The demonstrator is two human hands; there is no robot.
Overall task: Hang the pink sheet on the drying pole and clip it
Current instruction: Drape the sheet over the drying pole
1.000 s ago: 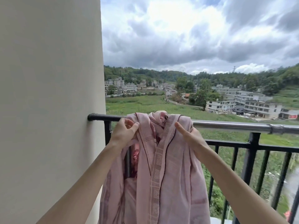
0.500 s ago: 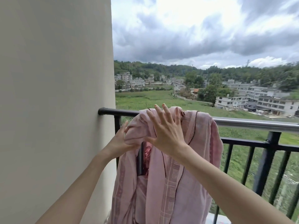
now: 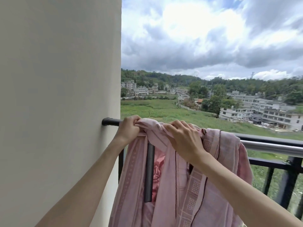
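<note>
Standing on a balcony beside a smooth cream wall (image 3: 60, 95), a person faces a black metal railing (image 3: 268, 163) with upright bars, open fields and pale low buildings beyond under heavy cloud. A dark round rail end (image 3: 109, 122) meets the wall; to the right a shiny silver drying pole (image 3: 270, 147) runs along just above the railing's lower bar.

The pink sheet (image 3: 188, 190) hangs bunched over the top rail, next to the wall, its folds falling down in front of the bars. The cloth looks thin and soft, woven with paler bands of small squares and dark thin lines; a rose print shows in a gap between folds, beside a dark vertical bar (image 3: 149, 172).

The left hand (image 3: 129, 128) has its grip closed on the gathered top edge of the sheet, fingers curled over it at the rail. The right hand (image 3: 185, 138) grips a twisted bundle of the same cloth just beside it, knuckles up. Both forearms reach across the lower view and hide part of the fabric.
</note>
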